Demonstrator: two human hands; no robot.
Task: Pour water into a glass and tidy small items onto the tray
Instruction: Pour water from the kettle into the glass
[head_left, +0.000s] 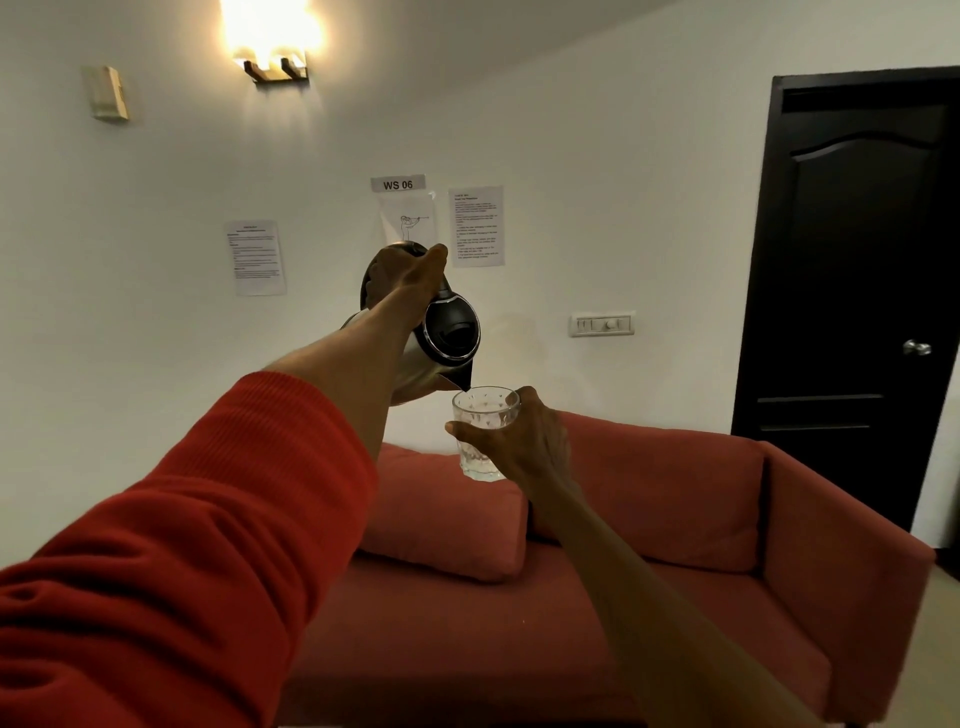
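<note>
While left hand (402, 273) grips tilted kettle (441, 338), spout over rim, right hand (519, 441) grips glass (483, 415).

In my left hand (402, 270) the kettle (441, 345) looks like brushed steel with a glossy black plastic lid and handle. The glass (484, 436) in my right hand (522, 441) is clear, with a faceted, patterned wall. My sleeve (171, 561), lower left of the frame, is ribbed red knit. The sofa (675, 519) is matt reddish cloth; the door (857, 291), right, is dark wood with a slight sheen.
</note>
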